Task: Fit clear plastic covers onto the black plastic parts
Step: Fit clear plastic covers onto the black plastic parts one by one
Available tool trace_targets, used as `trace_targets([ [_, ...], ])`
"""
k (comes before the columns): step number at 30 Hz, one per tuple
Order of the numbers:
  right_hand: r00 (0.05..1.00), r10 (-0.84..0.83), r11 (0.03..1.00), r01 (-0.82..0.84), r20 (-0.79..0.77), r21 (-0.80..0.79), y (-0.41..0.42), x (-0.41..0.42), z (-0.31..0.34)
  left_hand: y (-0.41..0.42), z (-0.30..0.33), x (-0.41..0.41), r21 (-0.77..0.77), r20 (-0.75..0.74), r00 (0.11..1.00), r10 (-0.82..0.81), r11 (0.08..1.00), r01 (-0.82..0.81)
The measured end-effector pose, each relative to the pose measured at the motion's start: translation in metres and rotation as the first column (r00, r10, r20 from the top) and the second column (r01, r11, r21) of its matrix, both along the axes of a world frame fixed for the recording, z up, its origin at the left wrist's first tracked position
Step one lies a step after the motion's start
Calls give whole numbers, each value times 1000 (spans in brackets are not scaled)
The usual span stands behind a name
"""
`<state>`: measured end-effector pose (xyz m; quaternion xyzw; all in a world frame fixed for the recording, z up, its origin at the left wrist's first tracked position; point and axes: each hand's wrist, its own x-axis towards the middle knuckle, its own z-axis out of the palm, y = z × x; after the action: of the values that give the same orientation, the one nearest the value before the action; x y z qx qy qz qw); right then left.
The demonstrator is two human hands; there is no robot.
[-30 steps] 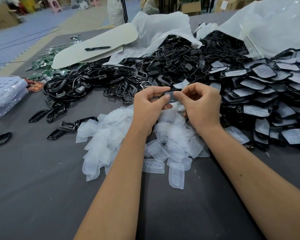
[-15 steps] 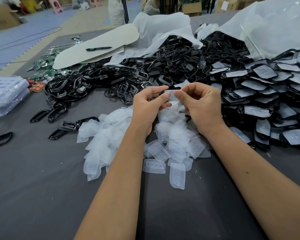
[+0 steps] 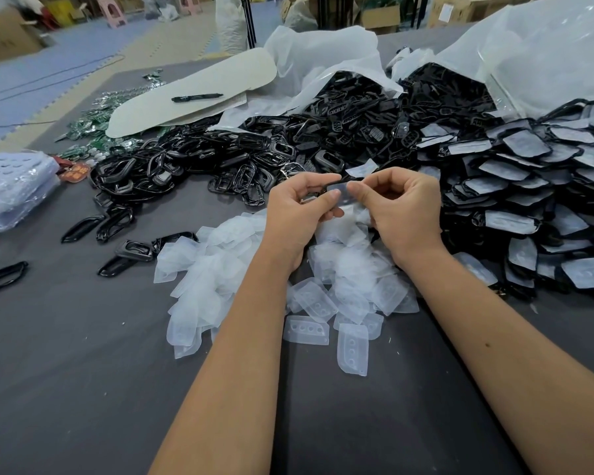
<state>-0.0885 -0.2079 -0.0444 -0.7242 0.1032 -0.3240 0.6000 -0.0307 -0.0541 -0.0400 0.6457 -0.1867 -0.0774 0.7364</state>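
My left hand (image 3: 297,209) and my right hand (image 3: 400,209) meet above the table, both pinching one black plastic part (image 3: 336,182) with a clear cover (image 3: 340,195) pressed against it; the fingers hide most of it. Under my hands lies a heap of loose clear covers (image 3: 254,269). A pile of bare black parts (image 3: 227,156) spreads behind and to the left. On the right sits a large pile of black parts with covers on them (image 3: 528,186).
The grey table (image 3: 66,371) carries a stack of clear blister trays (image 3: 11,186) at the left edge, a cardboard sheet with a pen (image 3: 196,97), green circuit boards (image 3: 93,121), and white plastic bags (image 3: 546,53) at the back. Stray black parts (image 3: 0,275) lie at the left.
The hands stay in the same place; the fingers have shifted along the part, pressing the cover on it. The camera has barely moved.
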Motion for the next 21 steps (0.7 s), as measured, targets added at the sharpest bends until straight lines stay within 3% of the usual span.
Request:
trace_targets([
  [16, 994, -106, 987, 101, -31, -121, 6, -4, 4, -2, -1, -1, 12, 18, 1000, 4, 1000, -4],
  [19, 997, -58, 997, 56, -52, -44, 5, -5, 5, -1, 0, -1, -20, -8, 1000, -13, 1000, 12],
  [21, 997, 67, 994, -63, -41, 91, 4, -5, 7, 0, 1, -1, -38, -19, 999, -27, 999, 27],
])
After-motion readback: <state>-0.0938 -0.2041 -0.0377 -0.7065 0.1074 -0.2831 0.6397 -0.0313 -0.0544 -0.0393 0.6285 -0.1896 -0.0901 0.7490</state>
